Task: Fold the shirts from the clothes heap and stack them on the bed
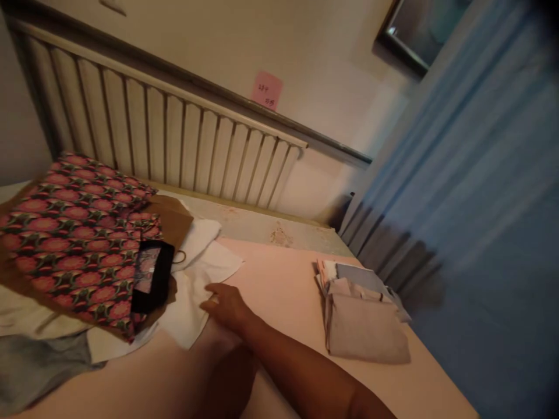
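Note:
My right hand [226, 306] reaches in from the lower right to a white garment [186, 308] on the bed. Thumb and forefinger are curled together at the garment's right edge, and seem to pinch the cloth. The white garment lies crumpled, partly under a brown cloth [171, 215] and a red-and-black patterned garment [82, 233]. A black neckline [163, 276] with a label inside faces my hand. My left hand is out of view.
A stack of folded clothes [367, 326], a greyish-pink one on top, sits on the pink bedsheet [271, 279] to the right. Grey cloth [39, 366] lies at the lower left. A slatted headboard [174, 139] stands behind; a blue curtain [480, 233] hangs at the right.

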Demonstrator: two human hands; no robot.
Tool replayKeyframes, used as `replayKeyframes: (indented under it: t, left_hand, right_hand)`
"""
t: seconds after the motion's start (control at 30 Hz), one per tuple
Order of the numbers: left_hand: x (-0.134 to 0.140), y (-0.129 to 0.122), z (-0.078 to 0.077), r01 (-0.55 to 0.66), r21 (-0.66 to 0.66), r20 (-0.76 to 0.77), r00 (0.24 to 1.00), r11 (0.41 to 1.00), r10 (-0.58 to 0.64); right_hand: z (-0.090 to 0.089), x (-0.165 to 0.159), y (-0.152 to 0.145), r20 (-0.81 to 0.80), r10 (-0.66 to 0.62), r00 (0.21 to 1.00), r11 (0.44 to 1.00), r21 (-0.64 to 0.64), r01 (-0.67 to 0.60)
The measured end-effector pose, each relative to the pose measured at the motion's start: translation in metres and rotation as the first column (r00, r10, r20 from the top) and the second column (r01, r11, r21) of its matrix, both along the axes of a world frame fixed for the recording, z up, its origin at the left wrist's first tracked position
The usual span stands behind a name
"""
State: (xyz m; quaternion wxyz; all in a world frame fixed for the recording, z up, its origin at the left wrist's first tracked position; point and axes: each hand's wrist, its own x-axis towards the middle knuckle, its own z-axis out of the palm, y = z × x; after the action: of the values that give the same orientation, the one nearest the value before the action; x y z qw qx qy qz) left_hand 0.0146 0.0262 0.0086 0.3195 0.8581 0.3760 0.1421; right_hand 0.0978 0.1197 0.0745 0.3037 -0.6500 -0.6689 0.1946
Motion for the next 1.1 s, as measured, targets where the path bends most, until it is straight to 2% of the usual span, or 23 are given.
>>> replayKeyframes:
  t: [0.07,0.17,0.3,0.4,0.47,0.5,0.63,0.7,0.77,0.87,0.9,1.0,1.1]
  left_hand:
    - [0.004,0.001,0.008,0.010,0.024,-0.061,0.998,1.000,-0.009]
    - [0.003,0.003,0.017,0.044,0.057,-0.156,0.987,0.997,-0.034]
    - [0.002,0.005,0.022,0.059,0.079,-0.191,0.981,0.995,-0.043]
    - [0.003,0.005,0.022,0.051,0.104,-0.179,0.983,0.993,-0.031]
    - [0.003,0.005,0.020,0.048,0.118,-0.167,0.986,0.992,-0.028]
    - [0.003,0.005,0.019,0.047,0.124,-0.161,0.987,0.991,-0.027]
    - [0.002,0.005,0.016,0.045,0.143,-0.130,0.991,0.989,-0.026]
    - [0.001,0.003,0.015,0.046,0.150,-0.109,0.994,0.988,-0.029]
    - [0.000,0.001,0.014,0.040,0.156,-0.084,0.996,0.987,-0.027]
    - [-0.001,-0.001,0.012,0.024,0.153,-0.048,0.999,0.988,-0.016]
    - [-0.001,-0.001,0.011,0.022,0.149,-0.035,0.999,0.989,-0.017]
    - [0.000,-0.002,0.007,0.019,0.156,0.006,1.000,0.988,-0.020]
    - [0.000,-0.002,-0.001,-0.017,0.168,0.051,0.999,0.986,0.008]
  right_hand:
    - [0.001,0.051,-0.043,0.095,-0.185,0.978,0.980,0.093,0.176]
    - [0.010,0.131,-0.112,0.139,-0.427,0.893,0.902,0.128,0.411]
    - [0.028,0.221,-0.197,0.169,-0.705,0.689,0.708,0.208,0.675]
    - [0.032,0.260,-0.236,0.231,-0.843,0.485,0.531,0.222,0.818]
    - [0.028,0.271,-0.246,0.287,-0.860,0.421,0.476,0.156,0.865]
    - [0.025,0.272,-0.247,0.302,-0.853,0.427,0.477,0.114,0.872]
    - [0.024,0.262,-0.237,0.257,-0.810,0.526,0.553,0.039,0.832]
    - [0.035,0.252,-0.228,0.212,-0.771,0.601,0.620,0.034,0.784]
    - [0.054,0.239,-0.213,0.162,-0.704,0.691,0.705,0.047,0.708]
    - [0.097,0.212,-0.175,0.028,-0.579,0.815,0.810,0.136,0.571]
    - [0.114,0.200,-0.157,-0.073,-0.521,0.850,0.829,0.192,0.525]
    - [0.172,0.150,-0.091,-0.336,-0.338,0.879,0.838,0.319,0.443]
    - [0.231,0.086,-0.011,-0.455,-0.150,0.878,0.822,0.435,0.366]
